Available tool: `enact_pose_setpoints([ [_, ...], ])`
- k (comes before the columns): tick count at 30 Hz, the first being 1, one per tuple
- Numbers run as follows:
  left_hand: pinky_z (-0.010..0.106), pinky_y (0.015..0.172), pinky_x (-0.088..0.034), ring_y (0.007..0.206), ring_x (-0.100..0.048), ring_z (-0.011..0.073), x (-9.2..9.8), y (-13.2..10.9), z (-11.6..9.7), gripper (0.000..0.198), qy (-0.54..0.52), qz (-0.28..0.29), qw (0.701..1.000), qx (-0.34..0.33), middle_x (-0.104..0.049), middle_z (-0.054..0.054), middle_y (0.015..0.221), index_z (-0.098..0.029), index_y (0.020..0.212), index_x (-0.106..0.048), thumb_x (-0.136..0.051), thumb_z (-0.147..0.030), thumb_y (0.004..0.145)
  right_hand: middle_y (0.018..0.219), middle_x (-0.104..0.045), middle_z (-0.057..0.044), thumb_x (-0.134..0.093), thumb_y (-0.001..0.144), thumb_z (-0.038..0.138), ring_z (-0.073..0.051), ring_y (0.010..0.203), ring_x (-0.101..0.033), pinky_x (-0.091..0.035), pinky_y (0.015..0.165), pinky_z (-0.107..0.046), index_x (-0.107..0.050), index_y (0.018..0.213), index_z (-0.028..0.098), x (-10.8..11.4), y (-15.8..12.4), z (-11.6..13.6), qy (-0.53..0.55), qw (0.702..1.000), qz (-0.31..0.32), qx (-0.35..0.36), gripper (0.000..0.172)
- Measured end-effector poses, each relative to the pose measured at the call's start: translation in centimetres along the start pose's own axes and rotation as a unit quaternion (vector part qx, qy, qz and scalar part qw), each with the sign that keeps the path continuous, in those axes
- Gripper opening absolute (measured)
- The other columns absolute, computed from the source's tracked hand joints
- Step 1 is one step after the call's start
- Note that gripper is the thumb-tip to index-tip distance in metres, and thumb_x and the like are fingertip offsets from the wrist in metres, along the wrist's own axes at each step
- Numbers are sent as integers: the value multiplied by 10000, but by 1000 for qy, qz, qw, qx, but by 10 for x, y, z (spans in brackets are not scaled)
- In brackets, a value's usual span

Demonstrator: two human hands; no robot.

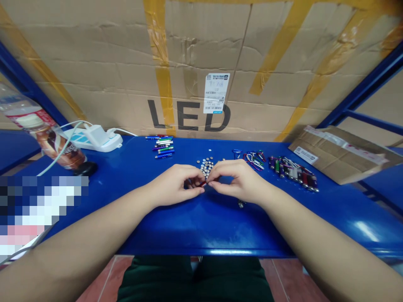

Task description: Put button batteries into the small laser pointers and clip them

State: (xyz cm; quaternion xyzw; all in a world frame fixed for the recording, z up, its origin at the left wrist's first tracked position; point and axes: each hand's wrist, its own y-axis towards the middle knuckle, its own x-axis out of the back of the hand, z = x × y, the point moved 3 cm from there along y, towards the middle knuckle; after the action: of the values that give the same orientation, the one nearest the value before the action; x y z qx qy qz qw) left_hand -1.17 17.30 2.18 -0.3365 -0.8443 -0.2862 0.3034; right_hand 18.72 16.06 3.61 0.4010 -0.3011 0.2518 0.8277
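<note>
My left hand (178,184) is closed around a small red metal tube (203,184), its end showing between thumb and fingers. Thumb and fingertips of my right hand (236,180) pinch together right at that end; whatever they hold is too small to make out. Just behind the fingertips lies a loose pile of small silver button cells (206,165), partly covered by my hands. A small metal piece (241,204) lies under my right wrist.
Coloured metal tubes (163,147) lie at the back left. Coloured carabiners (253,159) and a row of small keychain flashlights (292,173) lie right. A cardboard box (343,153), power strip (94,138) and drink bottle (58,147) flank the blue table (189,235). A large carton (119,79) stands behind.
</note>
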Motion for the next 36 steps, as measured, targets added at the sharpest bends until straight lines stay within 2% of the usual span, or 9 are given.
enact_pose_setpoints([
  [8, 187, 573, -500, 738, -688, 133, -1, -1, 4, 95, 14, 2, 1000, 10, -720, 29, 871, -165, 973, -721, -718, -232, 907, 971, -771, -77, -715, 947, 200, -175, 906, -735, -570, 853, -291, -762, 923, 180, -2, -4, -3, 16, 999, 39, 17, 56],
  [12, 203, 614, -510, 757, -687, 136, 0, -1, 5, 77, 15, 0, 1000, 2, -717, 28, 888, -170, 959, -709, -714, -232, 913, 1034, -778, -86, -717, 948, 214, -187, 961, -736, -570, 892, -309, -773, 1037, 184, 0, -4, 1, 21, 998, 52, 20, 109],
  [14, 224, 670, -523, 789, -690, 145, 2, -1, 4, 71, 23, -4, 1000, -6, -717, 24, 890, -175, 942, -700, -714, -240, 919, 1032, -780, -80, -709, 950, 224, -183, 931, -732, -573, 867, -311, -761, 1099, 190, 5, -4, 0, 23, 999, 32, 5, 162],
  [16, 240, 717, -531, 826, -691, 152, 3, -1, 4, 60, 30, -4, 999, -8, -722, 21, 909, -183, 938, -694, -714, -236, 919, 990, -772, -73, -687, 955, 229, -179, 863, -716, -568, 806, -307, -754, 1102, 184, 13, -6, -6, -19, 999, 0, -26, 168],
  [18, 248, 736, -535, 860, -693, 159, 4, -2, 5, 51, 32, -1, 999, -3, -730, 23, 949, -191, 951, -694, -712, -223, 916, 958, -749, -71, -669, 948, 217, -189, 844, -694, -551, 791, -320, -765, 1045, 184, 21, -10, -14, -105, 992, -2, -69, 141],
  [21, 259, 749, -541, 876, -693, 167, 5, -2, 6, 55, 35, -1, 999, 3, -730, 27, 968, -196, 955, -695, -711, -225, 912, 947, -710, -74, -661, 931, 186, -215, 888, -678, -533, 840, -355, -793, 968, 198, 26, -17, -27, -192, 972, 68, -118, 138],
  [26, 263, 755, -547, 855, -689, 164, 5, -2, 7, 50, 33, 1, 999, 13, -721, 26, 964, -196, 944, -689, -709, -212, 901, 976, -678, -88, -660, 945, 199, -239, 955, -652, -528, 886, -388, -815, 1086, 211, 16, -18, -29, -186, 964, 154, -109, 210],
  [32, 277, 811, -550, 885, -682, 168, 5, -1, 8, 51, 27, -10, 1000, 8, -708, 29, 973, -194, 933, -690, -710, -184, 887, 970, -677, -104, -656, 941, 170, -241, 943, -643, -513, 923, -419, -814, 1138, 192, -2, -16, -8, -203, 953, 206, -90, 254],
  [36, 285, 827, -541, 897, -670, 172, 6, -2, 11, 77, 38, -21, 999, 5, -698, 26, 970, -194, 927, -682, -707, -149, 870, 938, -675, -85, -701, 958, 337, -239, 894, -640, -513, 867, -407, -823, 1082, 218, -12, -24, 31, -200, 951, 224, -80, 211],
])
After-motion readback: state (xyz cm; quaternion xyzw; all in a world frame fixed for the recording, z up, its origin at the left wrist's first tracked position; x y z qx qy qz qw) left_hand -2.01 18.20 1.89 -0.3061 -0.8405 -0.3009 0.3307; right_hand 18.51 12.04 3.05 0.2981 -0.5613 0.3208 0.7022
